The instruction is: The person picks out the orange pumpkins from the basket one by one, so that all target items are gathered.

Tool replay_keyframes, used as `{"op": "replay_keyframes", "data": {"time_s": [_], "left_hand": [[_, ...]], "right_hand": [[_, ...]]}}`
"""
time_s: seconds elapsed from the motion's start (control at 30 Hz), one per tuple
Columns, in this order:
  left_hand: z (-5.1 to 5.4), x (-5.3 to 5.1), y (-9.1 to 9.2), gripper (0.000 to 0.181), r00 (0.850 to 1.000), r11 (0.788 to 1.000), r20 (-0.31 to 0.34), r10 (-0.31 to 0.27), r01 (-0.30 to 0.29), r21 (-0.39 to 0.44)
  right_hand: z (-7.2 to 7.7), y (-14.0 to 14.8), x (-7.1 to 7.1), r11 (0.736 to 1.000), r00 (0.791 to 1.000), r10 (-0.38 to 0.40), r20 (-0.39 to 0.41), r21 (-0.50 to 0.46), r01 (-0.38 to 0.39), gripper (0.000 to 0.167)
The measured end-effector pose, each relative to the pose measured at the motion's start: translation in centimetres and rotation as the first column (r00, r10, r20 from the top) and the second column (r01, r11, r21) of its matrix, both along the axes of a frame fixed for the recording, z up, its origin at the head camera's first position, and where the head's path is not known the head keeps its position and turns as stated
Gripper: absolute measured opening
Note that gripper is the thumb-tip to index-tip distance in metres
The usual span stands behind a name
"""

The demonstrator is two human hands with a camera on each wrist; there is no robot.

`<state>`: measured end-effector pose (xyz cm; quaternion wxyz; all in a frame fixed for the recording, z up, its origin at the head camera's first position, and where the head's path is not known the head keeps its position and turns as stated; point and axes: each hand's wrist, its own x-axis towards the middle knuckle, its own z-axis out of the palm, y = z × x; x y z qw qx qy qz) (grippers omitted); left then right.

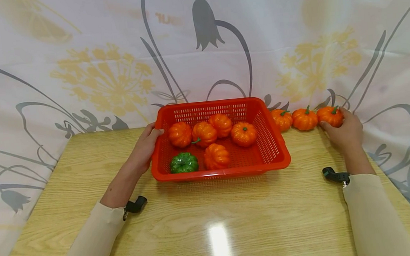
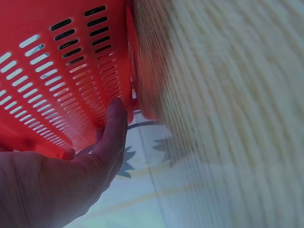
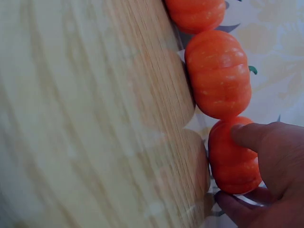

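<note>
My left hand [image 1: 147, 145] grips the left rim of a red plastic basket [image 1: 223, 172]. In the left wrist view its fingers [image 2: 115, 118] lie against the slotted outer wall, below the rim. Several small orange pumpkins and one green pumpkin [image 1: 184, 162] sit inside the basket. To the right of it, three orange pumpkins stand in a row at the table's back edge. My right hand [image 1: 348, 131] holds the rightmost pumpkin [image 1: 329, 115] between thumb and fingers, and the hand covers its right side. The middle pumpkin [image 3: 218, 75] touches or nearly touches it.
The third pumpkin of the row [image 1: 282, 119] stands close beside the basket's right wall. Behind the wooden table [image 1: 270, 219] hangs a pale curtain [image 1: 111, 39] with a flower print. A black wrist camera [image 1: 136, 205] is on the left arm and another [image 1: 335, 174] on the right.
</note>
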<state>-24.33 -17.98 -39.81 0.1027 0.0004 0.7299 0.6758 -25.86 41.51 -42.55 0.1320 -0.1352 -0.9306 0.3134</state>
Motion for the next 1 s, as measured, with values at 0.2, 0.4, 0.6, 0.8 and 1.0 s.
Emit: {"op": "replay_keyframes", "data": {"time_s": [0.2,0.4,0.6,0.8,1.0], "left_hand": [[0.03,0.04,0.02,0.057,1.000,1.000,0.004,-0.001,0.001,-0.003],[0.03,0.08,0.01,0.057,1.000,1.000,0.009,-0.003,0.003,-0.001],[0.00,0.09,-0.05,0.058,1.000,1.000,0.003,-0.007,0.007,-0.003],[-0.14,-0.02,-0.10,0.058,1.000,1.000,0.000,-0.008,0.008,0.007],[-0.07,0.05,-0.10,0.057,1.000,1.000,-0.003,-0.008,0.009,0.007]], "right_hand": [[-0.21,0.35,-0.18,1.000,1.000,0.010,0.017,0.011,-0.010,0.083],[-0.39,0.44,-0.33,1.000,1.000,0.018,0.024,0.004,-0.018,0.082],[-0.46,0.30,-0.35,1.000,1.000,0.020,0.014,0.002,-0.020,0.080],[-0.38,0.31,-0.30,1.000,1.000,0.025,0.004,0.005,-0.025,0.080],[0.27,0.03,-0.26,0.999,1.000,0.026,-0.014,-0.034,-0.026,0.084]]}}
